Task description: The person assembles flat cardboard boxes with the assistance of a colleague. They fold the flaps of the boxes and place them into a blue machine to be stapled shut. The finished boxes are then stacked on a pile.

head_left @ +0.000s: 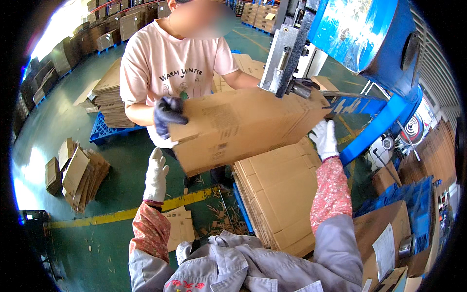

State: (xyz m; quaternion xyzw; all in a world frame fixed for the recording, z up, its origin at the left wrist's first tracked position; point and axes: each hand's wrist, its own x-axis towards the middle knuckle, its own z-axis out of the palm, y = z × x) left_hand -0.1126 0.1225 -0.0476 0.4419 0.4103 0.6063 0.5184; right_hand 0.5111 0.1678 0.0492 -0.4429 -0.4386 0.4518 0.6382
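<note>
A long brown cardboard box (pixel 243 127) is held up in front of me, its right end under the metal head (pixel 284 63) of a blue machine. My left hand (pixel 155 176), in a white glove, is open with its fingers stretched upward, just off the box's left end. Also white-gloved, my right hand (pixel 325 140) has its fingers spread beside the box's lower right corner; whether it touches the cardboard I cannot tell. Across from me, a co-worker's dark-gloved hand (pixel 169 116) grips the upper left end. The co-worker's other hand is hidden behind the box.
Below the box, flat cardboard sheets (pixel 277 194) are stacked on a blue pallet. A blue machine arm (pixel 374 127) stands to the right. Cardboard bundles (pixel 81 175) lean on the green floor at left; another stack (pixel 109 95) sits on a blue pallet. Cardboard scraps (pixel 224 214) litter the floor.
</note>
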